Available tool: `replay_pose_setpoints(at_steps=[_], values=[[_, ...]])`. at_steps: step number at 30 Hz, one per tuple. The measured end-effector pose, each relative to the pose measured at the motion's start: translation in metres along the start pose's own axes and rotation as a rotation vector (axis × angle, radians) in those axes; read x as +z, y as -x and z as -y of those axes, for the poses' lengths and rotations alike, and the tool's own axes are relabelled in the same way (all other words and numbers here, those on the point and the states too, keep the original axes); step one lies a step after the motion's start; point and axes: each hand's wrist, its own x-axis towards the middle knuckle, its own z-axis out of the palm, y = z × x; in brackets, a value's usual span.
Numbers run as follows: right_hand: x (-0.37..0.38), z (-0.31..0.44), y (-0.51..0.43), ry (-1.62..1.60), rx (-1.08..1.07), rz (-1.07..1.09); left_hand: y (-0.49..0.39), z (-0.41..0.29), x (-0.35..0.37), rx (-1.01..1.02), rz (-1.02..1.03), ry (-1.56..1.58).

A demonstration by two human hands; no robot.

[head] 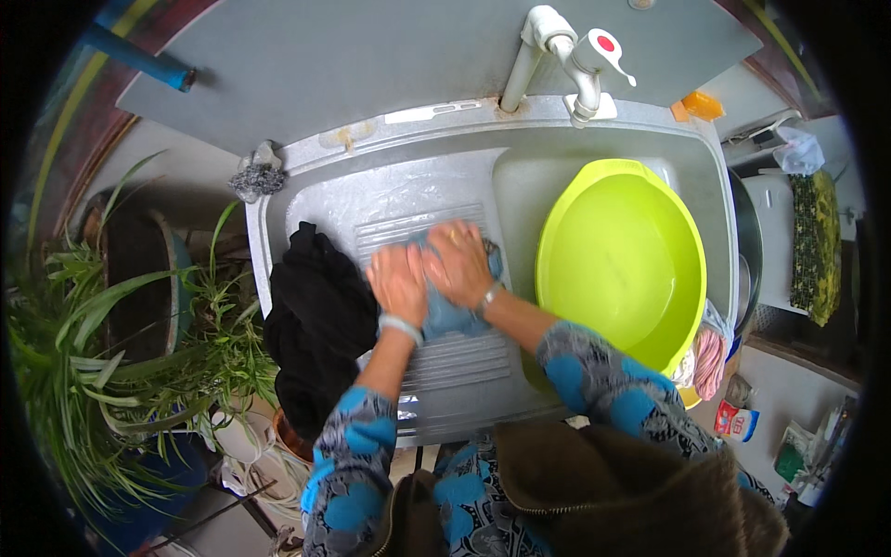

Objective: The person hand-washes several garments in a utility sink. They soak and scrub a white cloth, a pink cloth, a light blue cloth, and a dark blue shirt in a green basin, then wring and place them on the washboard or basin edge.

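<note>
A wet blue cloth point(445, 313) lies bunched on the ribbed washboard point(459, 362) built into the grey sink. My left hand point(400, 282), with a pale bangle at the wrist, bears down on the cloth's left side. Close beside it, my right hand point(459, 261) grips the upper part; a ring and a metal bracelet show on it. Fingertips of both hands are partly hidden. A black garment point(317, 327) is heaped left of my left hand. To the right, a lime-green plastic basin point(619, 257) sits in the sink's bowl.
A white tap point(588, 76) with a red-dotted lever rises behind the sink. Steel wool point(257, 177) rests on the left back corner, an orange bar point(703, 106) on the right one. Spider plants point(104, 334) crowd the left side. Pink cloth point(710, 362) hangs beyond the basin.
</note>
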Motion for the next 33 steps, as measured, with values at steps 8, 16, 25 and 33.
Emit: replay_pose_setpoints(at_steps=[8, 16, 25, 33], values=[[-0.064, 0.062, 0.017, -0.074, 0.048, -0.018, 0.037, -0.033, -0.049, 0.027, -0.069, 0.297], [0.0, -0.004, -0.012, 0.035, 0.028, 0.02, -0.012, 0.006, 0.015, 0.021, -0.088, 0.087], [-0.064, 0.072, 0.062, -0.077, 0.141, 0.044, 0.069, -0.046, -0.059, 0.05, -0.055, 0.303], [-0.035, 0.036, 0.046, -0.133, 0.043, 0.041, 0.058, -0.031, -0.026, 0.044, -0.077, 0.241]])
